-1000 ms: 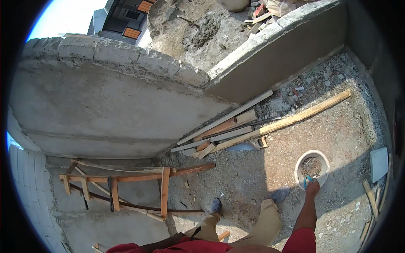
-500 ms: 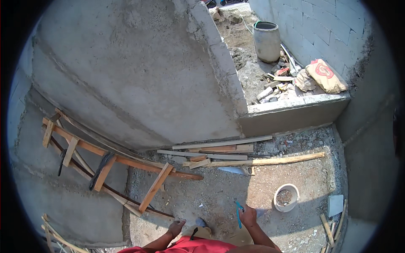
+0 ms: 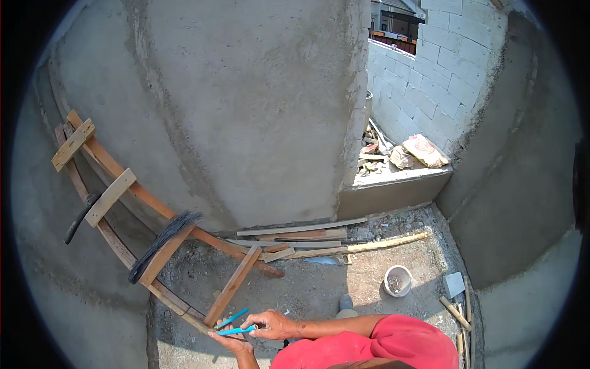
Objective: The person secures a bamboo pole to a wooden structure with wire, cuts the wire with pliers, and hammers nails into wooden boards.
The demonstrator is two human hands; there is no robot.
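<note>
Seemingly to steady the blue-handled pliers (image 3: 236, 331), my left hand (image 3: 235, 342) meets their head, grip unclear; just beside, my right hand (image 3: 273, 324) pinches one handle. A ladder-like wooden frame (image 3: 168, 254) extends beyond.

Seen from above, a bright red top (image 3: 319, 353) with a loose, creased short sleeve (image 3: 409, 335) is worn with beige trousers (image 3: 347, 313) and a rounded grey-blue shoe (image 3: 346, 302), leaving the right forearm (image 3: 341, 327), right hand (image 3: 272, 325) and left hand (image 3: 237, 342) bare.
</note>
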